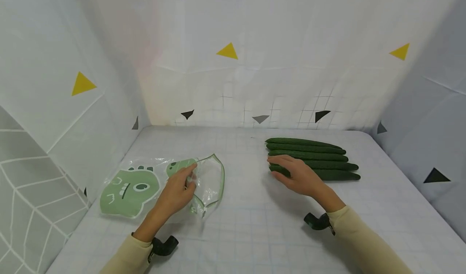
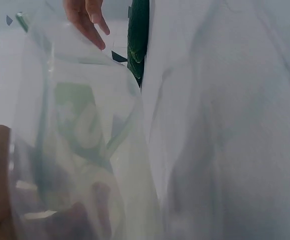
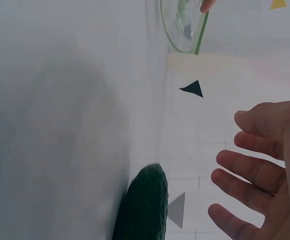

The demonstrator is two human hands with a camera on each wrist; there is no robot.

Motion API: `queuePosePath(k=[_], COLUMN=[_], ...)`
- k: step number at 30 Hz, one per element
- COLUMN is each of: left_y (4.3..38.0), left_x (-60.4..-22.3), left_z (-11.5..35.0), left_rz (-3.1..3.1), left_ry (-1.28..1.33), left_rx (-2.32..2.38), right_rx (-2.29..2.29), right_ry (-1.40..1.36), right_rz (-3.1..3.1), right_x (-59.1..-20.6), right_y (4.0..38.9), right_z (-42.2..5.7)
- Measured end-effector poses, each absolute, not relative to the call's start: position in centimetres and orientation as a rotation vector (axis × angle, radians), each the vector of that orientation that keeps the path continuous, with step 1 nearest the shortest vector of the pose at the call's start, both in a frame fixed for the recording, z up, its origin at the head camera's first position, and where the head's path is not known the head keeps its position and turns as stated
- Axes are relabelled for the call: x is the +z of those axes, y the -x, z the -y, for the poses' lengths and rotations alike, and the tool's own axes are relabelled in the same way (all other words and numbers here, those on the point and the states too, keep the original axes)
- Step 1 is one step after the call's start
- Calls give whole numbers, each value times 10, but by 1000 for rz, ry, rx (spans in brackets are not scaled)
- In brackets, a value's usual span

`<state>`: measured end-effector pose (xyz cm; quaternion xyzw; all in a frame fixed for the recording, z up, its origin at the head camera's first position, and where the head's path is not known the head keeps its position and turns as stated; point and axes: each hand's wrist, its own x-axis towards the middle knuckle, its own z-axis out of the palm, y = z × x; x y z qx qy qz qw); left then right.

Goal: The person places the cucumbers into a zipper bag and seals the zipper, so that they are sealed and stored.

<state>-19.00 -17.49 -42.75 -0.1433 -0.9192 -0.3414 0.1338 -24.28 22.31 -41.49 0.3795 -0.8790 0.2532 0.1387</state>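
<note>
On the left, a clear zip bag (image 1: 131,193) printed with green dinosaurs lies on the table, its green-edged mouth spread apart. My left hand (image 1: 177,191) holds the bag near one side of that mouth. In the left wrist view, clear plastic (image 2: 85,150) covers part of the fingers. Several long dark green cucumbers (image 1: 309,156) lie side by side on the right. Above their near left ends hovers my right hand (image 1: 296,175), fingers spread and holding nothing. The right wrist view shows one cucumber's tip (image 3: 147,200) apart from the fingers.
A white, faintly gridded cloth (image 1: 240,233) covers the table. White fabric walls with yellow and black triangles (image 1: 227,51) enclose the back and both sides. Each wrist carries a small black camera mount (image 1: 164,245) below the sleeve cuff.
</note>
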Motion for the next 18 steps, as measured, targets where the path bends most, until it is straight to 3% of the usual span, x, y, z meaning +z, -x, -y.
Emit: queuePosePath(k=[18], left_y=[189], left_x=[-426], left_z=[173], left_rz=[2658], left_ry=[422], left_rx=[-998], right_rx=[666], right_ry=[-968], right_rz=[2543], right_x=[-416], right_y=[238], right_z=[-272])
